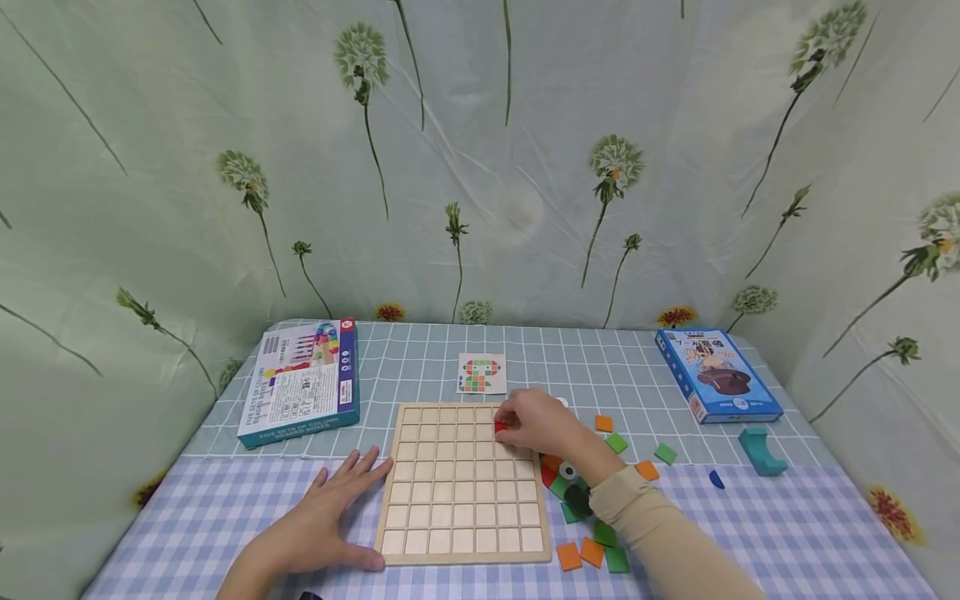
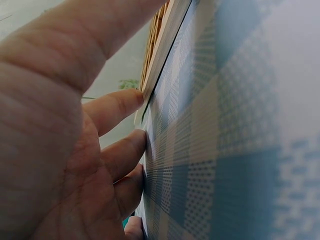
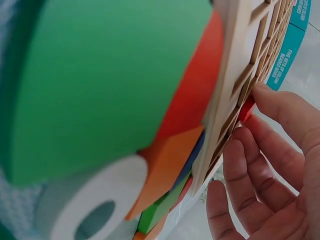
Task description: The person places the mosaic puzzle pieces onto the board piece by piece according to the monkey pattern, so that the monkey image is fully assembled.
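A wooden grid board (image 1: 450,483) with square cells lies on the table. Over its far right part, my right hand (image 1: 536,423) pinches a small red block (image 1: 500,427) between thumb and fingers. The right wrist view shows that red block (image 3: 246,109) right at the cells of the board (image 3: 225,100). My left hand (image 1: 322,521) rests on the cloth with fingers spread, thumb and index fingertip at the board's left edge. In the left wrist view the fingertips (image 2: 131,100) are against the board's side. A pattern card (image 1: 482,373) lies beyond the board.
Loose green, orange, red and round pieces (image 1: 592,533) lie right of the board, partly under my right forearm. A beaded-box carton (image 1: 303,383) stands at the back left, a blue box (image 1: 717,375) at the back right. Near it lies a teal curved piece (image 1: 762,452).
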### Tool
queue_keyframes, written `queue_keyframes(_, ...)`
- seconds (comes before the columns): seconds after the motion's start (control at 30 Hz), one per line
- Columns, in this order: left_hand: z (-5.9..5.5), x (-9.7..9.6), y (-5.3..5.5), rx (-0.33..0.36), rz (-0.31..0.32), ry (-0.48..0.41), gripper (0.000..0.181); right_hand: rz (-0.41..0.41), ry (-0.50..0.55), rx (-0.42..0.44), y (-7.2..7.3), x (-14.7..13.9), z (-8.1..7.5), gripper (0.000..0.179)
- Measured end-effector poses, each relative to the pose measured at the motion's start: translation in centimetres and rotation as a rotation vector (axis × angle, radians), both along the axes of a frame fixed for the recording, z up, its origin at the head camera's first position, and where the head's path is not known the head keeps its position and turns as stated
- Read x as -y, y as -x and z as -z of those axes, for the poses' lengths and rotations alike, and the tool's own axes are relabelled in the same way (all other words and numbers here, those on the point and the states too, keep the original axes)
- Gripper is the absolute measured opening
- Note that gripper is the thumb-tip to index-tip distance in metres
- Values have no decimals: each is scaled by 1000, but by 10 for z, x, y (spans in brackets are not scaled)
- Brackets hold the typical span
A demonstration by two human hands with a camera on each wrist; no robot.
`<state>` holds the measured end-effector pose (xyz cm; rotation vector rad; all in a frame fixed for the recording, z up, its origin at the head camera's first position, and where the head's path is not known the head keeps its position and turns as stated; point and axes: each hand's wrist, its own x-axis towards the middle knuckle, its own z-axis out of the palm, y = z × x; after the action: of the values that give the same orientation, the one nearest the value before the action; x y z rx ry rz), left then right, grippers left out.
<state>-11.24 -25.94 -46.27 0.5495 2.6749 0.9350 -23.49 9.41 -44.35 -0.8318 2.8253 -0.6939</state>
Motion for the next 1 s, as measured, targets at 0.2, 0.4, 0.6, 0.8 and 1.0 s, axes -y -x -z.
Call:
queue_keyframes(0.2,0,0,0,-6,1,6,123,0,-12,0,0,2,0,14)
queue_keyframes(0.4,1,0,-1,-14,3,3,124,-9,-15,0,1,3,1,16)
queue_keyframes(0.6,2,1,-1,-5,-4,4,124,-5,-21,12,1,3,1,18)
queue_keyframes(0.8,2,1,-1,-20,1,0,124,4,-26,9,1,2,2,18)
queue_keyframes(1.0,2,0,-1,-22,0,-10,123,2,-4,10,1,0,4,17)
